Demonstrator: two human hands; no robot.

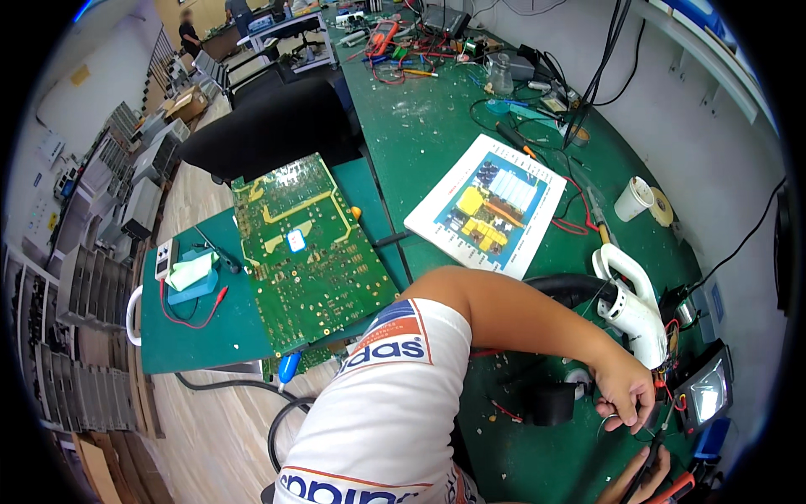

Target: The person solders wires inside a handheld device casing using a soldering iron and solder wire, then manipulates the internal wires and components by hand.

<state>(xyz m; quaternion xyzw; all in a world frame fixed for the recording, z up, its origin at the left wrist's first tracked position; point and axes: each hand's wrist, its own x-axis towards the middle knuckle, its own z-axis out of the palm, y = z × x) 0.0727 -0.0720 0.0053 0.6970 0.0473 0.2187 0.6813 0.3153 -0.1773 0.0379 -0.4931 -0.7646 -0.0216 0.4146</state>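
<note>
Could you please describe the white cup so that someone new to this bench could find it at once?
Find the green bench along the wall. On it, right of the printed panel, is the cup, right next to a tape roll. The cup is white and hollow with an open, round mouth, whereas the roll is a flat, yellowish ring.

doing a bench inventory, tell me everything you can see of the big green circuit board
The green circuit board is large and roughly rectangular, dotted with small solder points and crossed by golden bands. A blue-edged white label sits near its middle. It lies at an angle over the green work surface; its underside is hidden. Neither the left hand nor the right hand touches it.
</note>
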